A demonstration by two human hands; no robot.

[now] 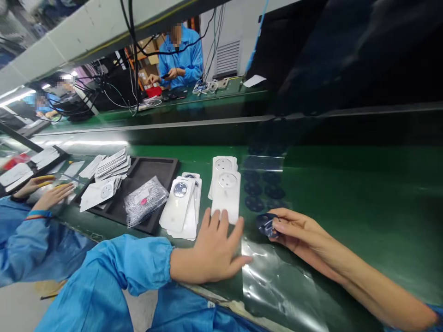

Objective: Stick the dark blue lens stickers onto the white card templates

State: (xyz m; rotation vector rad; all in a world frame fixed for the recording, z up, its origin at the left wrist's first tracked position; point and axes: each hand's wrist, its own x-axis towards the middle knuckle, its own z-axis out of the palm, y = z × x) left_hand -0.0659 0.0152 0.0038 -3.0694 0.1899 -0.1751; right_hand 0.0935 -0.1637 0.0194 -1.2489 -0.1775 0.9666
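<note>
My left hand (216,251) has its fingers spread, the fingertips at the lower end of a white phone back panel (225,196). That panel lies on a small stack and has a round camera area near its top. Between the thumb and fingers of my right hand (294,226) is a dark round camera-lens film (266,224), partly covered by the thumb. Behind it, a clear sheet with several more dark round films (254,189) lies on the green table. Left of my left hand, another stack of white phone back panels (178,207) shows round camera areas.
A black tray (155,166) holds a bubble-wrap packet (145,201), with piled white panels (112,166) at its left. A clear plastic sheet (273,276) lies near the front edge. A co-worker's hands (51,196) are at far left; another person (182,55) works across the bench.
</note>
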